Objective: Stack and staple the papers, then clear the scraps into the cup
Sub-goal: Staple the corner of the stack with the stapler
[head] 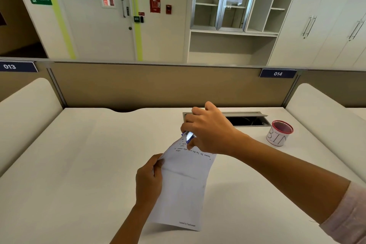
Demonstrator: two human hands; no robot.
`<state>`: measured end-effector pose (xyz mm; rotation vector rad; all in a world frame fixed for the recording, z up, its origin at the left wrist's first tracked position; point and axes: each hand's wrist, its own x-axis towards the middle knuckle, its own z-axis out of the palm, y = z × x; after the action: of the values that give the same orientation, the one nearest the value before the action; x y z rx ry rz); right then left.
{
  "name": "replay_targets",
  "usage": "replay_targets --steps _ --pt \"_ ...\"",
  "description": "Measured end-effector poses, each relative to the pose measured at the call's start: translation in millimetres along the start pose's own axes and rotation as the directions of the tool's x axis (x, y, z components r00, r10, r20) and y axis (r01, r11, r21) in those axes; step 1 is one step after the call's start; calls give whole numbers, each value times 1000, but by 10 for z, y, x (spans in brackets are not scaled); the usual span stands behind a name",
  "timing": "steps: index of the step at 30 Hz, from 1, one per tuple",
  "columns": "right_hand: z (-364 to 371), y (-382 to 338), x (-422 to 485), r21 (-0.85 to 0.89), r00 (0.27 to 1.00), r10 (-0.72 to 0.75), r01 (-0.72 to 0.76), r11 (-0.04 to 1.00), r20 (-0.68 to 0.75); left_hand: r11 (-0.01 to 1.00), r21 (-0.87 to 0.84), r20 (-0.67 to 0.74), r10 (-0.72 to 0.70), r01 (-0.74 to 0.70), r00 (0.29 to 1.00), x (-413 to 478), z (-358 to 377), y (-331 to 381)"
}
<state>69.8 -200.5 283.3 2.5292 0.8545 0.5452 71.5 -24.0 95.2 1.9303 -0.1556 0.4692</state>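
Note:
A stack of white printed papers (pixel 184 188) is held lifted above the white desk (pixel 75 164), its text upside down to me. My left hand (pixel 148 180) pinches the stack's left edge. My right hand (pixel 208 128) grips a small blue and silver stapler (pixel 188 136) clamped over the far top corner of the papers. A red-rimmed cup (pixel 279 132) with "BIN" written on its white side stands on the desk at the right, apart from both hands. No scraps are visible on the desk.
An open cable hatch (pixel 247 120) is sunk into the desk just behind my right hand. A beige partition (pixel 158 85) closes off the back, and rounded white side panels (pixel 25 109) flank the desk.

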Motion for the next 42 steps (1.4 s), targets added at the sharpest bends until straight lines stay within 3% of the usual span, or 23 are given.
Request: replay_targets --steps 15,19,28,37,42 --pt "287 -9 -59 -76 991 7 -17 997 -134 1000 -5 -22 -2 2 1000 -6 -20 24" --pt "407 0 -63 -56 986 69 -78 995 -154 1000 8 -9 3 -3 1000 8 -29 44" --pt "544 28 -92 11 977 71 -70 997 -201 999 43 7 -3 3 1000 62 -54 29" --pt "534 95 -89 250 964 222 -180 951 -149 999 33 25 13 -14 1000 63 -8 5" --pt "543 159 -119 424 924 373 -307 852 -80 1000 5 20 -18 18 1000 55 -10 -12"
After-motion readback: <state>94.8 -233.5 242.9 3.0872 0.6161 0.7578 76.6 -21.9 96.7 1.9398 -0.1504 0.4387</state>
